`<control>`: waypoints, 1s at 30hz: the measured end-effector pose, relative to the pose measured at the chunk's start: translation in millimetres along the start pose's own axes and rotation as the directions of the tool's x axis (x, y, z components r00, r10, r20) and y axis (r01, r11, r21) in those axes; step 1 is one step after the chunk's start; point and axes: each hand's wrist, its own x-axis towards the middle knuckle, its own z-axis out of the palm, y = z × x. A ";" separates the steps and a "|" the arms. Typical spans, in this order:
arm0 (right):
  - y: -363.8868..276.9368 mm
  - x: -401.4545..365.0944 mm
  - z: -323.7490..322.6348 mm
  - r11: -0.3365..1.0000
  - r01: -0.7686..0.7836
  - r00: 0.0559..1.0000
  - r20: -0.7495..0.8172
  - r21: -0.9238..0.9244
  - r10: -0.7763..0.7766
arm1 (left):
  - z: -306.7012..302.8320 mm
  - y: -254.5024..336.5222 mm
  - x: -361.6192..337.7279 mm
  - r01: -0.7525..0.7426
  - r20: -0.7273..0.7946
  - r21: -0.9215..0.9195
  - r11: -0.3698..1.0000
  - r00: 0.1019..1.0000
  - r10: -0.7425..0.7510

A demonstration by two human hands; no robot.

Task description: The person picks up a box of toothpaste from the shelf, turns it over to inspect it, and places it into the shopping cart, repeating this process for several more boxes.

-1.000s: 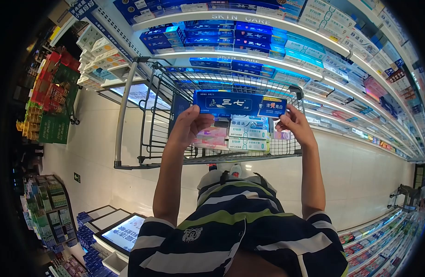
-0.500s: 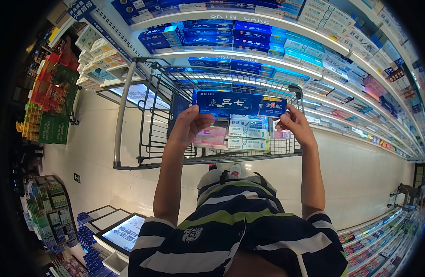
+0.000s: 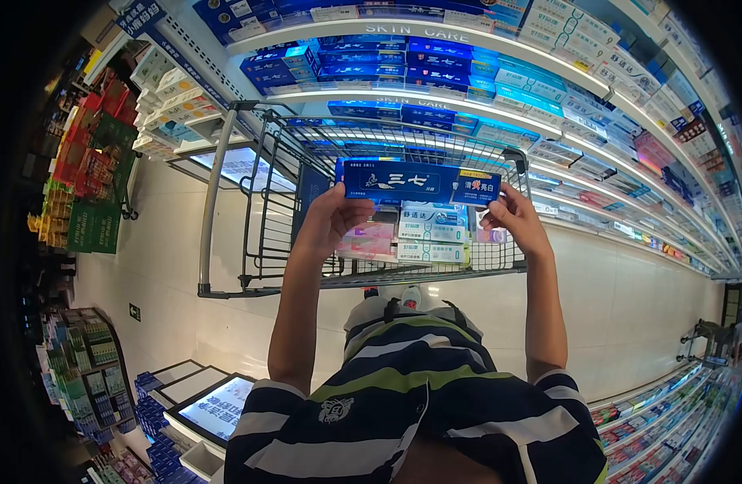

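Observation:
A long dark-blue toothpaste box (image 3: 419, 184) with white lettering is held level above the shopping cart (image 3: 266, 278). My left hand (image 3: 335, 218) grips its left end, fingers curled beneath. At the right end, my right hand (image 3: 513, 216) pinches the box between thumb and fingers. Under it in the cart lie white-and-teal toothpaste boxes (image 3: 431, 252) and a pink pack (image 3: 367, 245). Part of the cart's contents is hidden behind the held box and my hands.
Lit shelves (image 3: 484, 105) filled with toothpaste boxes run along the far side of the cart. Behind me to the left stands a display screen (image 3: 217, 407). A rack of goods (image 3: 84, 363) is at far left, and more stocked shelves (image 3: 653, 419) line the lower right.

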 end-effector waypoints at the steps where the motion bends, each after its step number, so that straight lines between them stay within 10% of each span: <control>1: 0.3 0.0 -0.2 1.000 0.001 1.000 0.000 -0.003 -0.001 | 0.7 0.3 -0.4 0.001 -0.006 0.005 1.000 1.000 -0.001; 30: -3.1 -6.6 7.8 0.999 0.037 0.999 0.010 0.007 -0.037 | -5.3 -0.7 -7.7 -0.030 0.006 -0.002 1.000 1.000 0.030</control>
